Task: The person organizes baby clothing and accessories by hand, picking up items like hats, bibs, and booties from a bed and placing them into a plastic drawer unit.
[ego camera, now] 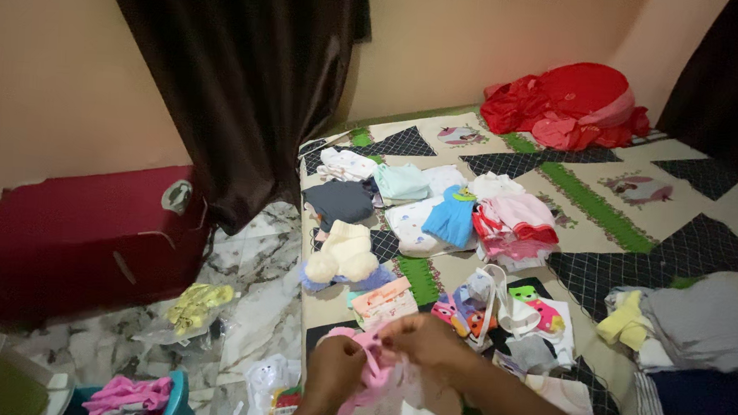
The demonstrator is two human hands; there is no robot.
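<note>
**What I Could Not See Well**

My left hand (334, 372) and right hand (426, 339) covered part of the pink cloth (372, 374), so I could not tell what kind of clothing it was. The bottom edge cut off my arms and the cloth. The blue basket (174, 398) was cut off too. The green thing (0, 382) in the corner was blurry. The grey pile (700, 321) ran off the right edge.

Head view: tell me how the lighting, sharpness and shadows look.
Head view: dim, warm indoor light; overall soft focus; the left hand and right hand on the small pink cloth garment are slightly blurred; the dark brown curtain loses detail in shadow; no strong glare on the patterned quilted mat.
</note>
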